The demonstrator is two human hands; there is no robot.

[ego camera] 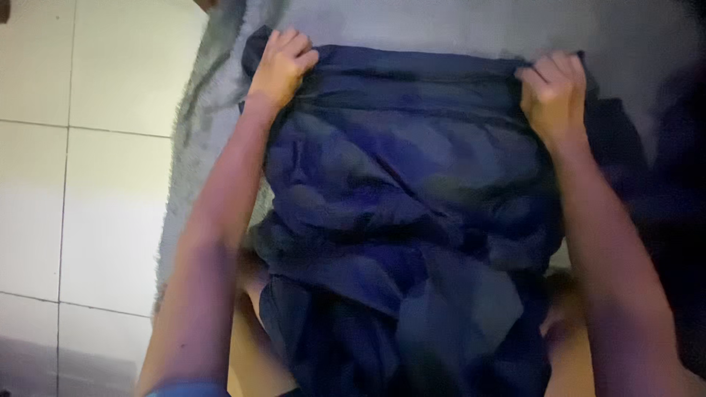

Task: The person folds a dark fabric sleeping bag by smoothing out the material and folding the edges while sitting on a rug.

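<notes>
Hidden: the near end of the dark blue cloth [404, 242] runs off the bottom of the frame, over the person's lap, so its full length cannot be told. The right side of the frame is dark and blurred; what lies beside the cloth there is hard to make out. Folds pile up at lower centre and cover whatever is under them.

Left hand [283, 66]: at upper left-centre, fingers curled shut over the far corner of the cloth, knuckles up.

Right hand [555, 92]: at upper right, clenched on the other far corner, fabric bunched under the fingers.

Cloth place: centre of the frame, its far edge pulled flat between the two hands, resting on a grey fuzzy rug [213, 110].

Edges and room: the rug's ragged left edge meets the pale tiled floor [88, 184], which fills the left of the frame. A bare strip of rug shows above the far edge of the cloth, along the top.

Axis: the held edge runs left to right across the frame; the cloth's long run goes from top to bottom, toward the person.
</notes>
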